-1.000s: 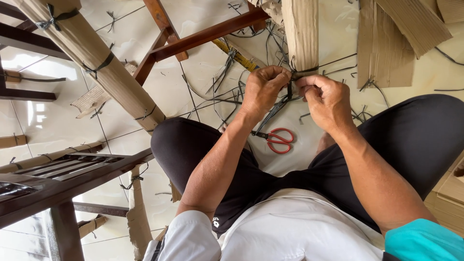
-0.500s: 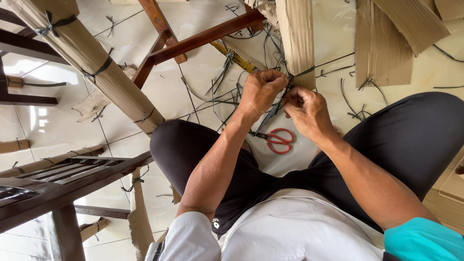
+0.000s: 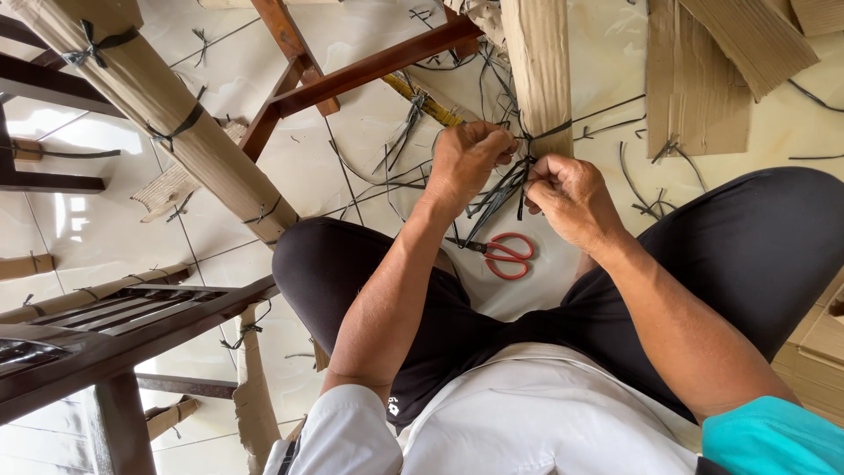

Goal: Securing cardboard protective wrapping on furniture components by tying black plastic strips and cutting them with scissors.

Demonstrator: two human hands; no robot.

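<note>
Two hands at the cardboard-wrapped chair leg [image 3: 541,70]: left hand [image 3: 466,163] and right hand [image 3: 571,198] each pinch black plastic strap [image 3: 505,189] just below its lower end. Right hand sits lower than a second ago. Red scissors [image 3: 505,255] lie beneath, unmoved.

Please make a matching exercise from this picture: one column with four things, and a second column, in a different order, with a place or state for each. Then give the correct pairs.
Things:
1. scissors
2. black strap
3. cardboard-wrapped leg
4. flat cardboard sheet

Places or states:
A. lies on the tiled floor at the upper right, with no hand on it
B. pinched between the left hand and the right hand
C. red handles, on the floor between the person's knees
D. stands just above both hands, with a dark tie around it

Pairs: 1-C, 2-B, 3-D, 4-A
</note>
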